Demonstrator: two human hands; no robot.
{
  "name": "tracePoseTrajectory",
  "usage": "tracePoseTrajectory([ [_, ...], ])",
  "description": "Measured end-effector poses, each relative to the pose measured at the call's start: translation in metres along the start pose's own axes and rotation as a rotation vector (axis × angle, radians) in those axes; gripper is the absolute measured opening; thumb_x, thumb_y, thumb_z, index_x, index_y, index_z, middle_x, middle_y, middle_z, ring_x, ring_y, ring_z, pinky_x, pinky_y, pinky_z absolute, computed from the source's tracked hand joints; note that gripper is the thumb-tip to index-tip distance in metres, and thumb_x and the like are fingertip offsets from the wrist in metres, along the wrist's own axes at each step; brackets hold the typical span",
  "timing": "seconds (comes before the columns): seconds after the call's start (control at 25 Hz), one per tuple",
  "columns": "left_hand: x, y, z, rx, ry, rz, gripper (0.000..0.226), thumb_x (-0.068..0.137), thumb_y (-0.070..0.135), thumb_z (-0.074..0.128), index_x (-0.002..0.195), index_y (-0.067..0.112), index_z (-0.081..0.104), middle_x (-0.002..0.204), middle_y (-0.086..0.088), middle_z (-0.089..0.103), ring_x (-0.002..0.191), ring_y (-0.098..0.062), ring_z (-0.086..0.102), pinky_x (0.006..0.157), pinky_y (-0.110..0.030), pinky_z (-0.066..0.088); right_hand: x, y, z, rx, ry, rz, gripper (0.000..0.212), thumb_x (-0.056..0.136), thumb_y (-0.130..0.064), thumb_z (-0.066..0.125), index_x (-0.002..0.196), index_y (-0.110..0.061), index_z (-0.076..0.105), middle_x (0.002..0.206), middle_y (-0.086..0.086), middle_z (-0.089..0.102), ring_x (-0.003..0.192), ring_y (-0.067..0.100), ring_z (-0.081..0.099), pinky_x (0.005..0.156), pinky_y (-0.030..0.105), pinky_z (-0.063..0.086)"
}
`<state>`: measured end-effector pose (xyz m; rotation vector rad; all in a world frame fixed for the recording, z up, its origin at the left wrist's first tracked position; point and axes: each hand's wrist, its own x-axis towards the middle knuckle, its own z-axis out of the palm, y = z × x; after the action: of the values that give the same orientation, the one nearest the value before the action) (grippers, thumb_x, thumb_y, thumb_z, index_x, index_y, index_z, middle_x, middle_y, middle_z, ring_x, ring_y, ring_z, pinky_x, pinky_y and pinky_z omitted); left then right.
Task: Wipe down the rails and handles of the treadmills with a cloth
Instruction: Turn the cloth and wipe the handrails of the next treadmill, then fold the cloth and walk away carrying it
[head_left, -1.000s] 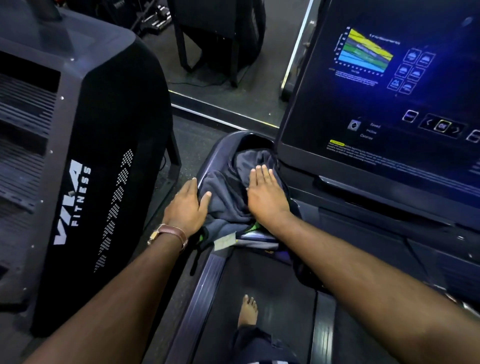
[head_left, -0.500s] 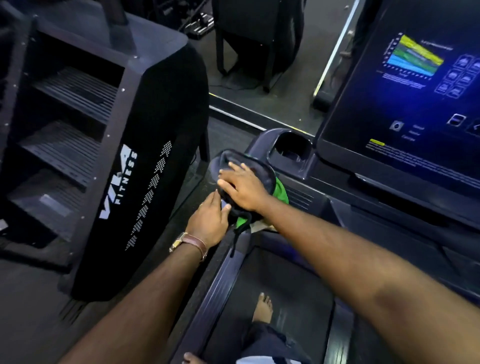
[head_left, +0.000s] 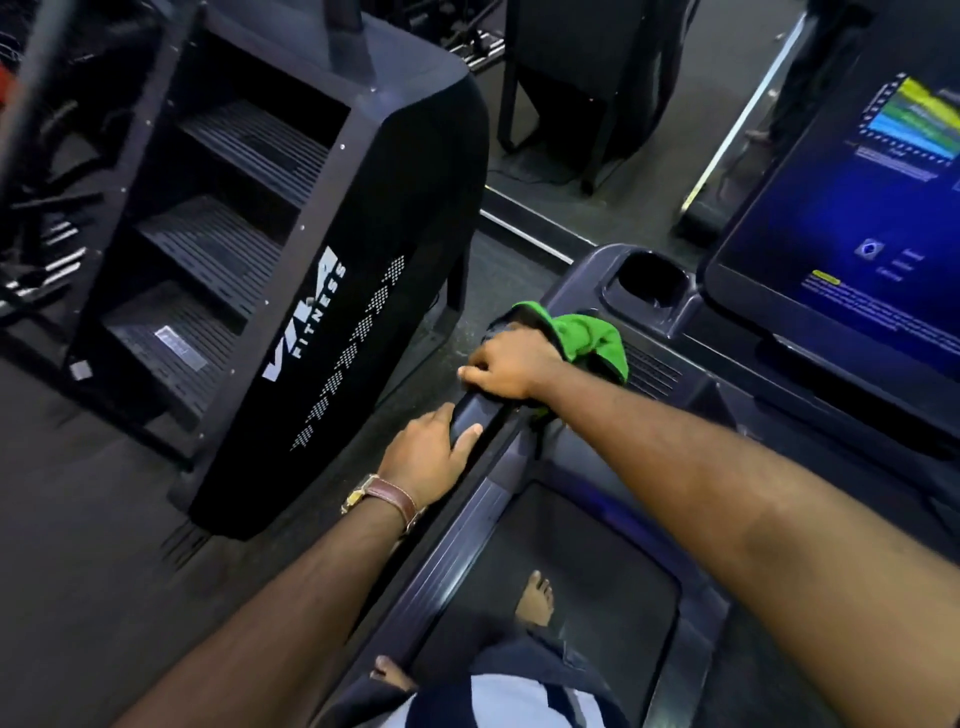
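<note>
I stand on a treadmill and look down at its left handrail (head_left: 470, 415), a dark bar running toward me from the console. My right hand (head_left: 511, 366) grips a cloth (head_left: 587, 338), dark with a bright green side, and holds it wrapped over the rail's upper part. Just below it, my left hand (head_left: 428, 457), with a brown watch strap at the wrist, grips the bare rail with the thumb on top. The rail under the cloth is hidden.
A black stair-climber machine (head_left: 332, 312) with white lettering stands close on the left. The treadmill's lit screen (head_left: 862, 218) is at the right, with a cup holder (head_left: 652, 278) beside it. My bare feet are on the belt (head_left: 571, 561) below.
The cloth and my right hand have slid off the cup holder corner and down onto the handrail. My left hand has shifted from beside the cloth to gripping the rail below it.
</note>
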<state>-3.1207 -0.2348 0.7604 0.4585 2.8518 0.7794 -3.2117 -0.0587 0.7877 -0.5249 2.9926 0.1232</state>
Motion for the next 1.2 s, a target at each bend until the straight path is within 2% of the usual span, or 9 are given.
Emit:
tracePoseTrajectory([
  [0.12,-0.021,-0.009,-0.005,-0.019,0.025,-0.019,0.041,0.091,0.049,0.048,0.104,0.012,0.056,0.101,-0.014,0.068,0.095,-0.036,0.062,0.072,-0.039,0.048,-0.023,-0.052,0.007,0.055,0.018,-0.171,0.048,0.093,-0.059,0.034,0.099,-0.029,0.072,0.098,0.003,0.072,0.095,0.027,0.066,0.072,0.031,0.047],
  [0.2,-0.039,-0.015,-0.008,-0.004,0.044,-0.03,0.044,0.091,0.052,0.046,0.108,0.014,0.057,0.102,-0.012,0.069,0.094,-0.034,0.063,0.072,-0.04,0.051,-0.034,-0.042,0.005,0.159,0.006,-0.263,0.05,0.094,-0.063,0.034,0.101,-0.028,0.07,0.105,0.0,0.069,0.101,0.025,0.063,0.08,0.033,0.047],
  [0.24,-0.049,-0.017,-0.01,0.006,0.054,-0.049,0.047,0.091,0.054,0.044,0.113,0.014,0.057,0.105,-0.01,0.069,0.096,-0.032,0.064,0.074,-0.039,0.052,-0.032,-0.025,0.003,0.183,-0.022,-0.237,0.056,0.092,-0.068,0.034,0.104,-0.027,0.069,0.112,0.0,0.067,0.109,0.023,0.06,0.091,0.036,0.046],
  [0.32,-0.068,-0.023,-0.011,0.028,0.078,-0.122,0.053,0.092,0.057,0.039,0.12,0.016,0.056,0.108,-0.009,0.068,0.098,-0.03,0.064,0.077,-0.04,0.053,-0.025,0.002,-0.003,0.126,-0.043,-0.042,0.064,0.089,-0.075,0.03,0.105,-0.026,0.068,0.122,0.0,0.062,0.125,0.022,0.048,0.113,0.05,0.025],
  [0.4,-0.086,-0.024,-0.012,0.065,0.107,-0.198,0.05,0.092,0.059,0.035,0.111,0.019,0.059,0.101,-0.007,0.069,0.093,-0.03,0.064,0.073,-0.04,0.053,-0.019,-0.005,0.001,0.053,-0.022,0.004,0.062,0.09,-0.071,0.028,0.095,-0.026,0.07,0.111,0.002,0.067,0.12,0.023,0.052,0.115,0.057,0.015],
  [0.56,-0.106,-0.011,-0.016,0.099,0.167,-0.337,0.04,0.093,0.054,0.034,0.089,0.022,0.058,0.089,-0.004,0.068,0.084,-0.03,0.063,0.064,-0.037,0.049,-0.034,-0.066,0.017,0.059,0.109,-0.22,0.062,0.089,-0.066,0.027,0.077,-0.022,0.069,0.082,0.005,0.071,0.09,0.029,0.065,0.092,0.041,0.043],
  [0.72,-0.126,0.001,-0.012,0.034,0.278,-0.477,0.033,0.094,0.045,0.042,0.094,0.02,0.062,0.094,-0.003,0.069,0.087,-0.027,0.062,0.069,-0.037,0.05,-0.048,-0.09,0.013,0.132,0.142,-0.303,0.056,0.093,-0.061,0.034,0.074,-0.019,0.066,0.073,0.007,0.069,0.077,0.034,0.065,0.065,0.036,0.04],
  [0.92,-0.174,0.013,-0.002,-0.032,0.458,-0.486,0.034,0.088,0.023,0.056,0.12,0.008,0.057,0.113,-0.013,0.064,0.108,-0.029,0.054,0.089,-0.038,0.045,-0.084,-0.153,0.018,0.349,0.172,-0.334,0.053,0.094,-0.061,0.04,0.079,-0.018,0.066,0.076,0.01,0.07,0.077,0.035,0.066,0.064,0.036,0.044],
  [1.2,-0.314,-0.002,-0.017,0.122,0.555,-0.776,0.04,0.078,0.012,0.061,0.117,0.006,0.06,0.124,-0.01,0.06,0.117,-0.029,0.051,0.102,-0.035,0.039,-0.133,-0.302,0.015,0.263,-0.053,-0.746,0.052,0.099,-0.055,0.031,0.102,-0.018,0.066,0.104,0.015,0.07,0.098,0.038,0.066,0.068,0.038,0.039],
])
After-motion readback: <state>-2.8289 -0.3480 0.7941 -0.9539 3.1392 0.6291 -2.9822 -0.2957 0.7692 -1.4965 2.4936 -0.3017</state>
